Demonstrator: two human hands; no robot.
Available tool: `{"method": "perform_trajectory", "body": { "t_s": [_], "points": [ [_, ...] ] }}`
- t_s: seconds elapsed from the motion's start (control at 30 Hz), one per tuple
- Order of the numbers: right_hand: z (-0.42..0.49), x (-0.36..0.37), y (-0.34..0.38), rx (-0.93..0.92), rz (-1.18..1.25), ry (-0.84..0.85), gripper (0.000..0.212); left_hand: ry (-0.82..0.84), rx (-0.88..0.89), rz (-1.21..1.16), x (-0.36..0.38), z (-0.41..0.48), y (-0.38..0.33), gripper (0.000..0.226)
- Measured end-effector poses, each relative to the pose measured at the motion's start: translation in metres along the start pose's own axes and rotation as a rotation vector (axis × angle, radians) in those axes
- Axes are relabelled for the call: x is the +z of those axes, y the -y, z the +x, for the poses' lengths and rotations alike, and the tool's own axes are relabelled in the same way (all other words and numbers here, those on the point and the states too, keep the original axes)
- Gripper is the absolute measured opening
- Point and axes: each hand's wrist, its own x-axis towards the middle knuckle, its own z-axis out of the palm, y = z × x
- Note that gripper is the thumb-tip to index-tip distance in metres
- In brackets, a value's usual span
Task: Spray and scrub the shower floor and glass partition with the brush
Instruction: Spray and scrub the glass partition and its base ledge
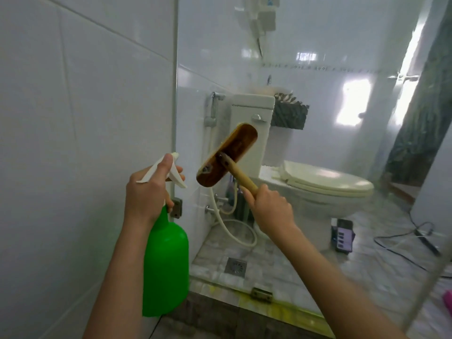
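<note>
Up close at the glass partition [318, 118], both hands are full.
Left hand [146, 189] grips the green spray bottle [166, 265] by its trigger; right hand [271, 211] wraps the brush [227, 155] handle, head tilted against the glass, toilet [325, 184] behind.

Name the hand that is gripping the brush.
The right hand grips the brush by its wooden handle, with the brush head raised. The left hand holds the green spray bottle by its white trigger head instead.
</note>
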Motion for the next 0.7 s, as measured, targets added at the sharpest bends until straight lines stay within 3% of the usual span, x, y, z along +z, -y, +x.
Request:
{"method": "perform_trajectory", "body": {
  "t_s": [0.07, 0.23, 0.5, 0.6, 0.7],
  "points": [
    [-0.035, 0.011, -0.039, 0.042, 0.052, -0.005, 0.055, 0.014, 0.004, -0.016, 0.003, 0.001, 0.001, 0.029],
    [-0.137, 0.034, -0.125, 0.415, 0.15, -0.005, 0.062, 0.06, -0.029, -0.059, 0.013, -0.001, 0.003, 0.032],
    [-0.028, -0.024, -0.071, 0.115, 0.499, -0.226, 0.047, 0.135, -0.042, -0.042, 0.048, -0.013, 0.0, 0.038],
    [-0.062, -0.003, -0.108, 0.194, 0.508, -0.248, 0.054, 0.172, -0.045, -0.06, 0.06, -0.017, -0.002, 0.042],
    [-0.13, 0.02, -0.147, 0.409, 0.476, -0.18, 0.06, 0.198, -0.055, -0.069, 0.068, -0.022, -0.004, 0.043]
  ]
}}
